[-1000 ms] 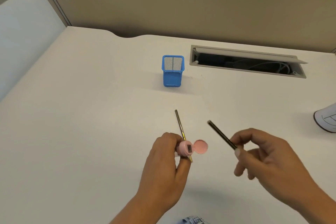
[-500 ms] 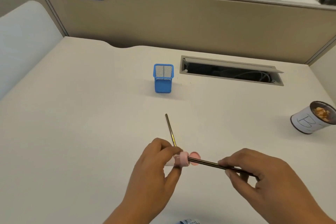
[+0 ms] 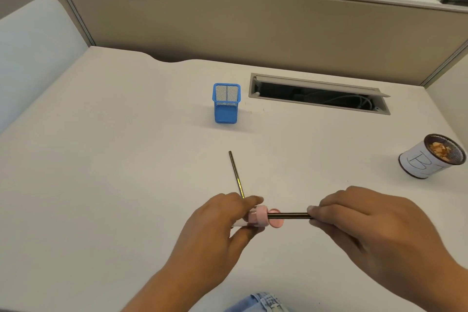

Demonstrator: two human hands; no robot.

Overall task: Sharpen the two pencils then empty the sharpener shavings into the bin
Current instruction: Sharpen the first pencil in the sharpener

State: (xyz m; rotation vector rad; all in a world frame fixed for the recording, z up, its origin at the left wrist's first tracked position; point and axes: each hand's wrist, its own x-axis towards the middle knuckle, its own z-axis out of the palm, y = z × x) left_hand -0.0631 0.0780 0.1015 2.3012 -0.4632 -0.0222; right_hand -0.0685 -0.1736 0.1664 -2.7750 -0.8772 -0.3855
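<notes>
1. The left hand (image 3: 220, 220), lower centre of the frame, has its thumb and fingers curled round a small pink sharpener (image 3: 258, 216). The sharpener is a short round barrel with a pale, whitish body showing behind the pink collar.
2. A round pink lid (image 3: 276, 221) hangs open at the sharpener's right side, just under the pencil.
3. The right hand (image 3: 359, 220), lower right, pinches a dark pencil (image 3: 288, 216) between thumb and fingertips. The pencil lies level, and its left end sits in the sharpener's mouth. Its barrel is dark and glossy with a thin light stripe; its tip is hidden.
4. A second pencil (image 3: 236, 175) lies flat on the desk (image 3: 126, 159) just above the left hand. It is slim, dark with a yellowish stripe, and runs up and slightly left; its lower end is hidden behind the fingers.
5. The bin (image 3: 417, 163) stands at the right edge of the frame, well apart from the hands. It is a dark mesh cup wrapped in white paper with a hand-drawn "B", and orange-brown shavings (image 3: 440, 151) lie inside it.
6. A blue mesh pen holder (image 3: 226, 105) stands upright at upper centre, and to its right is an open cable tray (image 3: 319, 95).
</notes>
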